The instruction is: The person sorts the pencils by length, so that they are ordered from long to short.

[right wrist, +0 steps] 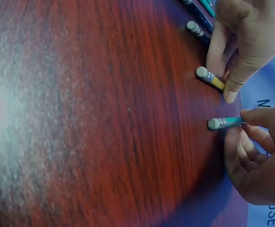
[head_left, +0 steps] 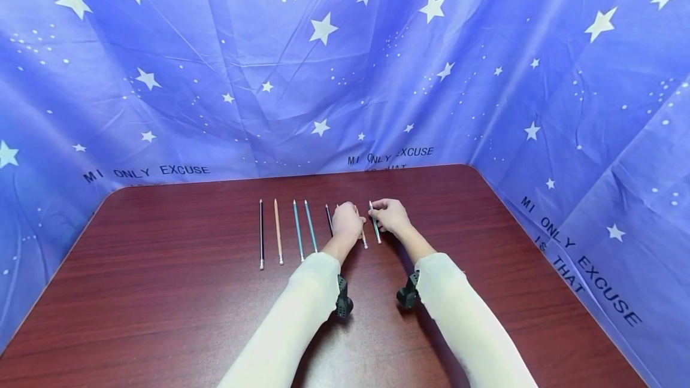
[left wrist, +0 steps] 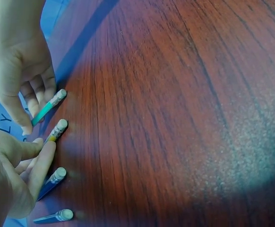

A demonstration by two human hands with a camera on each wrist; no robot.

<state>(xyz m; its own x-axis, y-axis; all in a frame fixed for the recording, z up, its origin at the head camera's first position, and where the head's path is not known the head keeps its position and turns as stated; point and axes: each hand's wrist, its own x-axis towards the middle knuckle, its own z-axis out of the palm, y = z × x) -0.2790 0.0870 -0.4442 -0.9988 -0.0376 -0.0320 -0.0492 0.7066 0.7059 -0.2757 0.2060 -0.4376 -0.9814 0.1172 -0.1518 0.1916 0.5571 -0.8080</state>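
Observation:
My left hand (head_left: 347,221) pinches a yellow pencil (right wrist: 216,82) between thumb and fingers, low over the table; its eraser end points toward me. Just to the right, my right hand (head_left: 392,217) holds a green pencil (head_left: 375,227) between thumb and fingertips, with its white eraser end near the tabletop. In the left wrist view the yellow pencil's eraser (left wrist: 60,125) shows beside the green pencil (left wrist: 47,111). Left of my left hand lies a dark pencil (head_left: 328,215), partly covered by that hand. Most of the yellow pencil is hidden by the fingers in the head view.
Farther left on the brown table (head_left: 162,292) lie a black pencil (head_left: 262,235), an orange pencil (head_left: 278,232) and two teal pencils, the nearer-to-centre teal pencil (head_left: 309,223) partly behind the left sleeve (head_left: 302,298). A blue star-patterned curtain (head_left: 269,76) hangs along the table's far edge.

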